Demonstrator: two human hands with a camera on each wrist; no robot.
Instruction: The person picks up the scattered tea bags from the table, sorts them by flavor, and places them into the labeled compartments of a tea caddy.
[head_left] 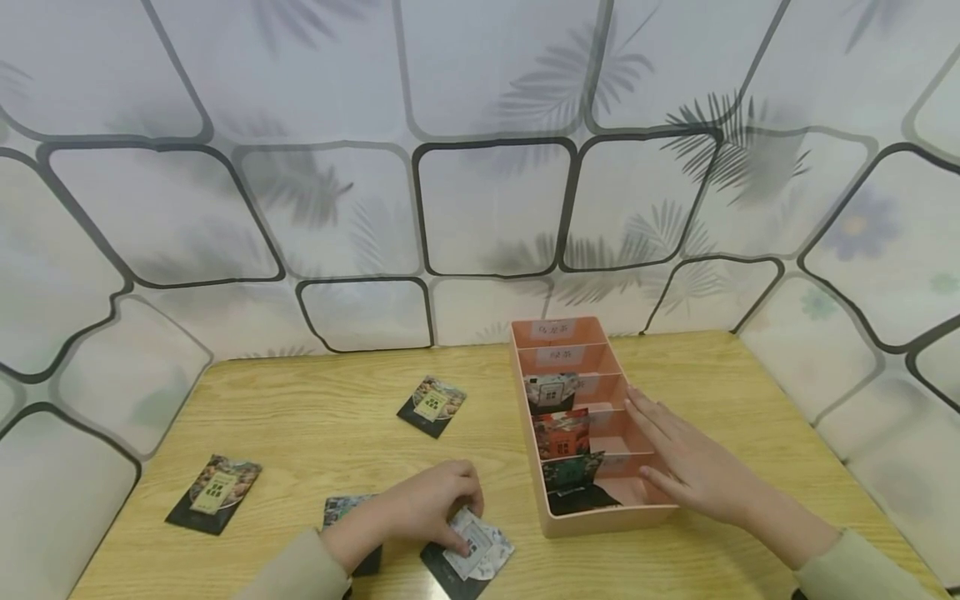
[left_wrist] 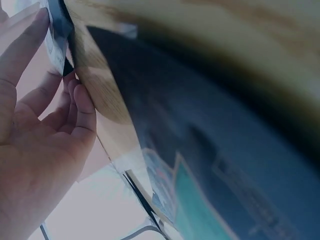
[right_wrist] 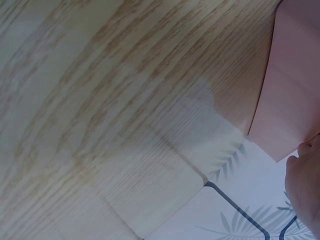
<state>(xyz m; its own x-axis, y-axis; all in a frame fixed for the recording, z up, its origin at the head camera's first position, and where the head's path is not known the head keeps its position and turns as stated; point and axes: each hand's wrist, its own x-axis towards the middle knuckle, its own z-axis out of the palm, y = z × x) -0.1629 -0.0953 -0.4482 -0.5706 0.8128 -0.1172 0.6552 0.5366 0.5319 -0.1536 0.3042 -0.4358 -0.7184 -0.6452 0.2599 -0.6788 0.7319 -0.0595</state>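
Note:
My left hand pinches a black and white tea sachet between thumb and fingers at the table's front edge. In the left wrist view the same sachet appears upright at the fingertips. Beneath my left wrist, a dark sachet with a greenish picture is partly hidden. My right hand rests with straight fingers along the right rim of a long pink divided box. From front to back, its compartments hold a green sachet, a red one and a white and black one.
Two dark sachets with yellow labels lie on the wooden table: one left of the box, another farther left. Paper labels mark the box's compartments. A patterned curtain encloses the table's back and sides.

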